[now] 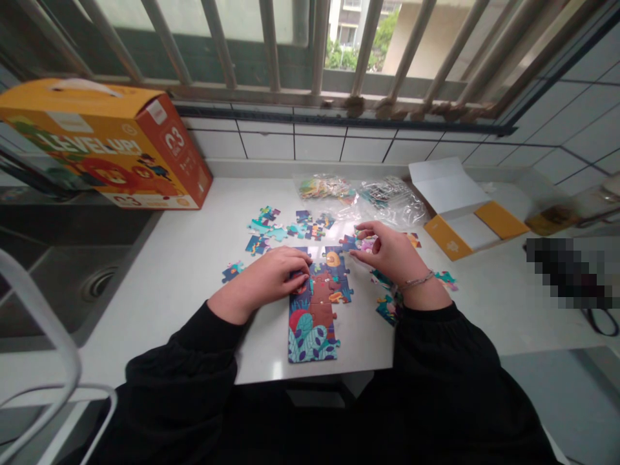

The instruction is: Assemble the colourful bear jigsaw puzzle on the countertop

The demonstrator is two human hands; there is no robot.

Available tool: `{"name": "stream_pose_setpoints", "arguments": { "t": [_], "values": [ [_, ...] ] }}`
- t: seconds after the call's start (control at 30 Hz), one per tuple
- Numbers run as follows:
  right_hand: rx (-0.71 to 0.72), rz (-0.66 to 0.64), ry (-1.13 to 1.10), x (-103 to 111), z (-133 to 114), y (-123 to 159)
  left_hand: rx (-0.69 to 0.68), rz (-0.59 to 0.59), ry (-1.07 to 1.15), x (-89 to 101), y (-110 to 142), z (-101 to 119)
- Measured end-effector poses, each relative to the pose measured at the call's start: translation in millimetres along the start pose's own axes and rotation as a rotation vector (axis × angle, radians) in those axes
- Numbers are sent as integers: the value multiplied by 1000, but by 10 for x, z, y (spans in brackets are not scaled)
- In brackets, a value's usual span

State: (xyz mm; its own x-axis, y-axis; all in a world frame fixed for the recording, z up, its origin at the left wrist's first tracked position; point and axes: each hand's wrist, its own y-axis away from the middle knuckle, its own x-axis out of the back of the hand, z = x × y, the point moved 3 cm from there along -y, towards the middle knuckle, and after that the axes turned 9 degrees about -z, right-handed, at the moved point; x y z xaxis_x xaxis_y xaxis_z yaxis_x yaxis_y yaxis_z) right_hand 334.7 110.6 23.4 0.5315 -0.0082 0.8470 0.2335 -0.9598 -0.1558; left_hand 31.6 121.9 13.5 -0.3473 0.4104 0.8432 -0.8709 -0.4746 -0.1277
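- One partly joined jigsaw section [322, 307] lay flat on one white counter [181, 265]; taken as clock centre, window at 12. Brown animal and blue-dotted leaves on it. Seams partly covered, its pieces not countable.
- Two bare hands, black sleeves. Left hand [278, 274] at 10 o'clock, fingers curled narrowly over the section's edge; could not tell whether they gripped anything.
- Right hand [387, 252] between 1 and 2 o'clock, thumb and forefinger wide apart above loose pieces. One bracelet [417, 280] on that wrist.
- Loose jigsaw pieces [256, 244] in several groups at 10, 11 and 12 o'clock, more at 2 and 3 near the right arm; overlaps prevented a sure count.
- Two clear plastic bags [392, 197] of pieces, seemingly, side by side from 12 to 1 o'clock.
- One small orange carton [445, 239], lid up, white inside, at 2 o'clock.
- One large orange "LEVEL UP!" box [116, 155], one white handle, at 10 o'clock, beyond the loose pieces.
- One sink [48, 278] at 9 o'clock.
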Motion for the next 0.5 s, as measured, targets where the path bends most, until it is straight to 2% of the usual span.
{"name": "stream_pose_setpoints", "arguments": {
  "t": [0.17,0.27,0.37,0.5],
  "values": [
    [-99,105,2,193,70,212,-1,3,1,14,6,17],
    [-205,222,-19,369,259,371,43,31,-7,59,28,13],
    [-351,371,-15,539,494,523,145,96,-44,127,58,-15],
    [-527,541,24,681,720,676,239,134,-82,164,66,-63]
  ]
}}
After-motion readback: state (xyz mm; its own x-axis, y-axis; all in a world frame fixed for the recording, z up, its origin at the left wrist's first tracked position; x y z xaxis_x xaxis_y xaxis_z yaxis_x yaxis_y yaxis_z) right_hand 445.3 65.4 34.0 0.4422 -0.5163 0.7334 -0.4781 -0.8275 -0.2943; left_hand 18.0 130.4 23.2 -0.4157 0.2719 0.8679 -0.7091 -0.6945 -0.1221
